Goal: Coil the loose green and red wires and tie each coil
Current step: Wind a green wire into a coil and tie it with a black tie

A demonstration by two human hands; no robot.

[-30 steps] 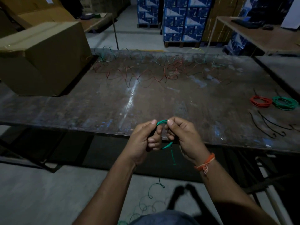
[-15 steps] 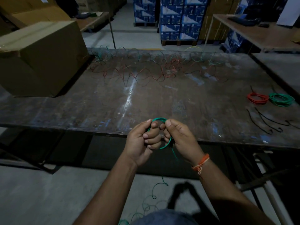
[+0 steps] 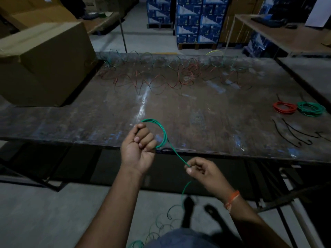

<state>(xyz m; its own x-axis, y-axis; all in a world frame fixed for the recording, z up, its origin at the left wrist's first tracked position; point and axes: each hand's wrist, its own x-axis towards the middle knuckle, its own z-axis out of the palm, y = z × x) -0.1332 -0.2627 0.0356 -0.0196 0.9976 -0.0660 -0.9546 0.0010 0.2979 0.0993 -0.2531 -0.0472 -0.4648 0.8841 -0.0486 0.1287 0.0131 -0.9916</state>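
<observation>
**Green wire mid-coil at near table edge**

Left hand (image 3: 138,148) fisted around a small coil of green wire (image 3: 162,130), loops arcing out at 12 to 3 o'clock of the fist, above the near edge of the table (image 3: 89,122). Right hand (image 3: 203,171) at 4 o'clock of the left, well apart from it, below table level; thumb and forefinger pinching the same green wire where it runs down from the coil. Beyond the pinch, wire trailing toward 6 o'clock in loose curls over the floor (image 3: 44,212). Orange wristband (image 3: 232,200) on right wrist.

Far side of table, 12 o'clock: tangle of loose red and green wires (image 3: 161,76) spread along the back edge. At 2 o'clock, near the right edge: finished red coil (image 3: 284,107) and finished green coil (image 3: 311,109), touching or just beside each other; cannot tell which. Just below them, toward 3 o'clock: several black ties (image 3: 293,133) lying flat on the tabletop.

Large cardboard box (image 3: 44,65) on the table's left end at 10 o'clock. Stacked blue cartons (image 3: 197,20) on a pallet beyond the table at 12 o'clock. Second table (image 3: 286,36) at 1 o'clock with dark items on it, too dim to identify. Lighting poor throughout.
</observation>
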